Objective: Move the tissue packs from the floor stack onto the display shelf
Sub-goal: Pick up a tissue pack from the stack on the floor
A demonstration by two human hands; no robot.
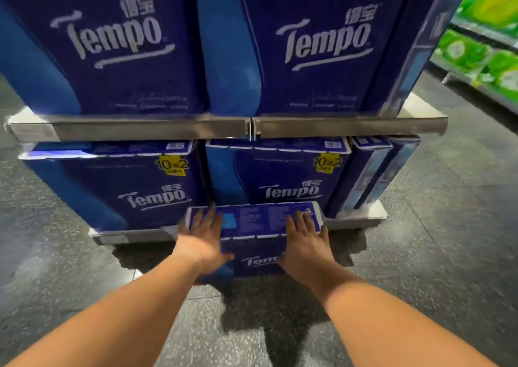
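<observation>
two hands hold one tissue pack against the display shelf.

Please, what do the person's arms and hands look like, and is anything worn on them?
Both forearms are bare right up to the bottom edge of the picture; no sleeve shows. The left hand and the right hand wear no gloves. No watch, bracelet or ring is visible, though the picture is slightly blurred.

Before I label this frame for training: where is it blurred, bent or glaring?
Head view: wide-angle bend curves the shelf edge and tilts the side packs; motion blur smears the green packs at right; soft glare on the floor; a dark shadow under the held pack; both hands fairly sharp.
</observation>
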